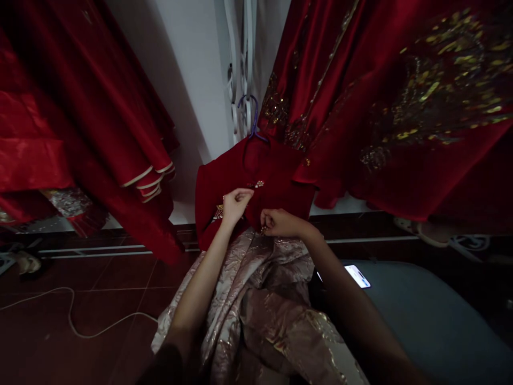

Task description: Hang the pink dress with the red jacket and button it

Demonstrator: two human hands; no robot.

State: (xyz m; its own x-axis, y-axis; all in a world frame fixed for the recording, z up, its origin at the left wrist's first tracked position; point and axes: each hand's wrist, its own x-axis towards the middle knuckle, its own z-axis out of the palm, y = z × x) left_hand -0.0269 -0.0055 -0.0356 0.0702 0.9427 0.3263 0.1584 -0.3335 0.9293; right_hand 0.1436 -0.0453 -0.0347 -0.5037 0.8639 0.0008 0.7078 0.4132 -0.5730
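Note:
A dark red jacket (224, 174) hangs in front of me from a purple hanger (255, 120). Its front has a pearly jeweled clasp (258, 184) near the neck and a gold ornament (218, 212) on the left side. At the front opening, just below the clasp, my left hand (237, 203) is closed in a pinch; what is between the fingertips is too small to tell. My right hand (277, 222), lower and to the right, has its fingers curled against the jacket front, beside a small gold-coloured bit. Its grip is partly hidden.
Shiny brocade fabric (256, 267) lies below the jacket, over my lap. Red garments (116, 101) hang at left, and a sequined red garment (436, 96) at right. A lit phone (358, 276) rests on a grey-green seat (420, 305). A white cable (72, 315) crosses the tiled floor.

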